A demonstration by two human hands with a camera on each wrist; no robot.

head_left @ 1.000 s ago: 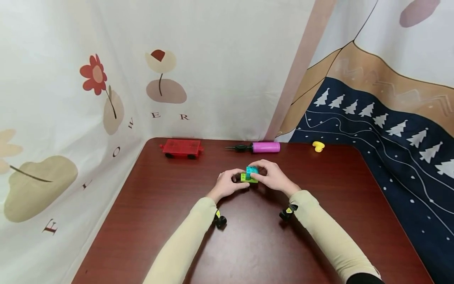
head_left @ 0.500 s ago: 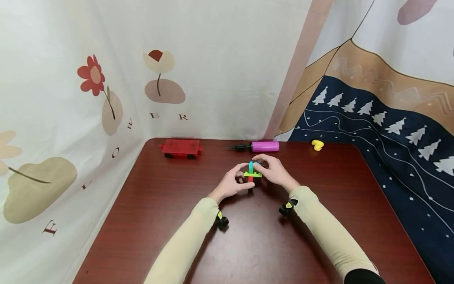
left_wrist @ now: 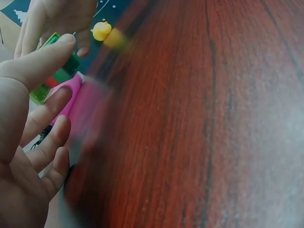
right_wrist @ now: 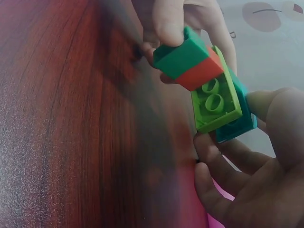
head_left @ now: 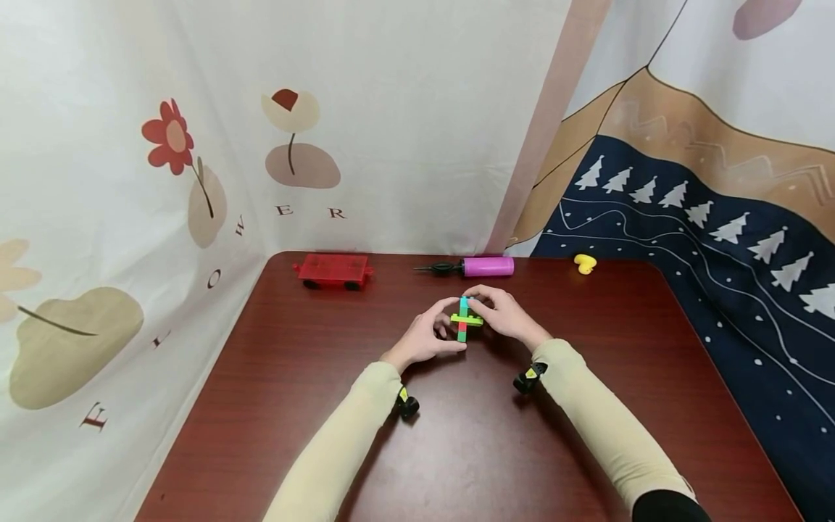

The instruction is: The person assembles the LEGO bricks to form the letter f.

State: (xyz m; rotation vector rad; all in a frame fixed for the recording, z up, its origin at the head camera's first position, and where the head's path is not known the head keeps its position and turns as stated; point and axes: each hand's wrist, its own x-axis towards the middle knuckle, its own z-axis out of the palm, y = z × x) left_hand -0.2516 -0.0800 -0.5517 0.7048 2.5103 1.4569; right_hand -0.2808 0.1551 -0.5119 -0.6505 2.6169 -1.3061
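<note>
Both hands hold a small stack of toy building bricks above the table, in the middle of the head view. Its lime brick (head_left: pixel 467 320) sticks out sideways like a crossbar. Below that come a red brick (right_wrist: pixel 202 73) and a green brick (right_wrist: pixel 183 56); a teal brick (right_wrist: pixel 244 116) sits on the other side. My left hand (head_left: pixel 420 337) has its thumb against the green end, its other fingers curving behind. From the right, my right hand (head_left: pixel 509 317) pinches the teal end between thumb and fingers. The lime brick's hollow underside faces the right wrist camera.
Along the far edge of the brown table (head_left: pixel 417 449) stand a red toy wagon (head_left: pixel 335 270), a purple hand pump (head_left: pixel 488 267) with a black nozzle, and a yellow rubber duck (head_left: pixel 585 264). Printed curtains hang behind and to the left.
The brick stack has been turned from studs up to side-on, bringing the red and green bricks into sight under the lime one. The left thumb has shifted to the green end.
</note>
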